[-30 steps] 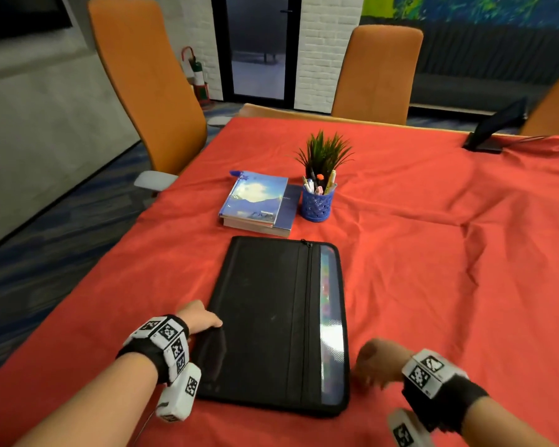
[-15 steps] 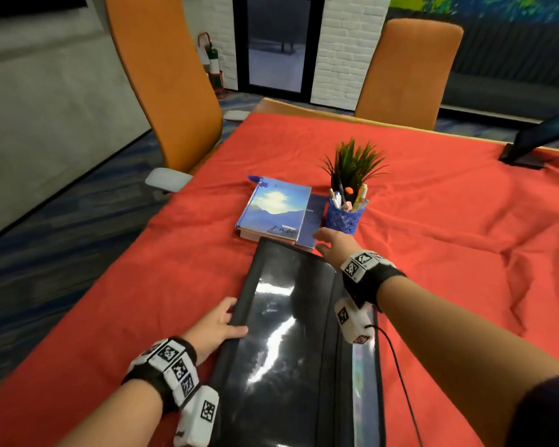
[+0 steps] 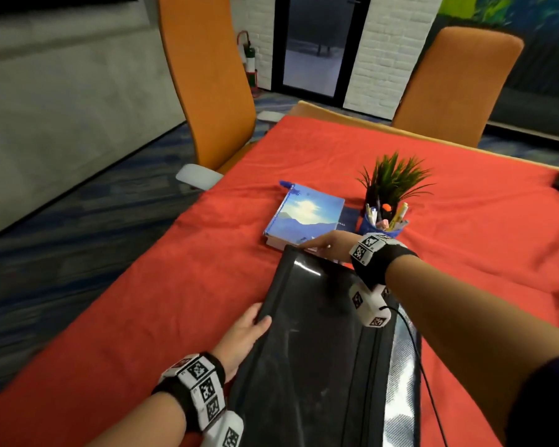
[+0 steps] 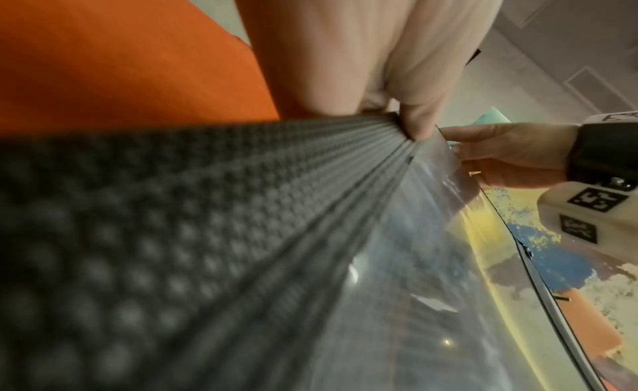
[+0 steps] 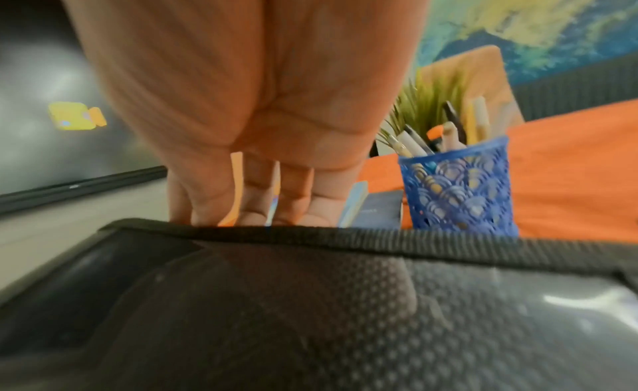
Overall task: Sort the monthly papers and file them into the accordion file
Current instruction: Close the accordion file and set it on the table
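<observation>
A red cloth (image 3: 181, 304) covers the table under both hands. On it lies the black accordion file (image 3: 320, 366), zipped along its right side, its far end tipped up off the cloth and its near end running out of the bottom of the head view; a clear strip down the right edge shows coloured contents that cannot be made out.

The left hand (image 3: 242, 333) holds the file's left edge about halfway along: the thumb (image 4: 419, 118) presses on the glossy top face while the fingers go beneath the ribbed side, so the hand pinches the file. The right hand (image 3: 329, 245) reaches across to the far edge, with its fingers (image 5: 259, 200) close together and hooked over the black rim; their tips are hidden behind it, so how firmly they grip cannot be told.

Just beyond the right hand's fingertips sits a stack of books (image 3: 307, 214), blue landscape cover on top, nearly touching the file's far corner. Just behind the right wrist stands a blue mesh pen cup (image 5: 455, 186) filled with pens and markers, and a small green plant (image 3: 394, 179) rises right behind the cup.
</observation>
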